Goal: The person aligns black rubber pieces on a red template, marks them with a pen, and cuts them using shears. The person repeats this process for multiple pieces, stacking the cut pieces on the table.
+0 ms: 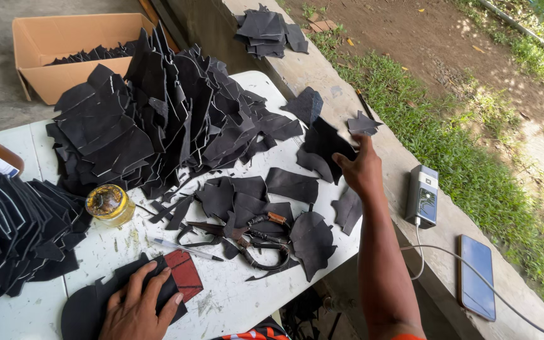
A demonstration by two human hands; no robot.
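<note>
On the white desk (234, 302) your left hand (138, 308) lay flat at about seven o'clock, fingers spread, pressing down a black leather piece (92, 305) with a red-brown patch (185, 274) at its upper right corner. No grip there: the palm only weighed the piece down. Your right hand (361, 169) reached out to two o'clock, arm nearly straight, wrist level, its grip closed in a pinch on a small black leather offcut (362, 124) held just above the concrete ledge (410, 164).

To do this well, you needed the pinch firm on the offcut's near edge so it would not fold, and the left palm steady so the piece under it would not slide.

Between your hands lay shears (247, 236) with dark handles among loose cut pieces (291, 184), and a pen (184, 249) beside them. A tall heap of black leather shapes (158, 119) filled eleven o'clock, with a glue jar (109, 203) at its foot. Behind it stood a cardboard box (51, 44). At four o'clock a power bank (423, 195) and a phone (476, 274) rested on the ledge.
</note>
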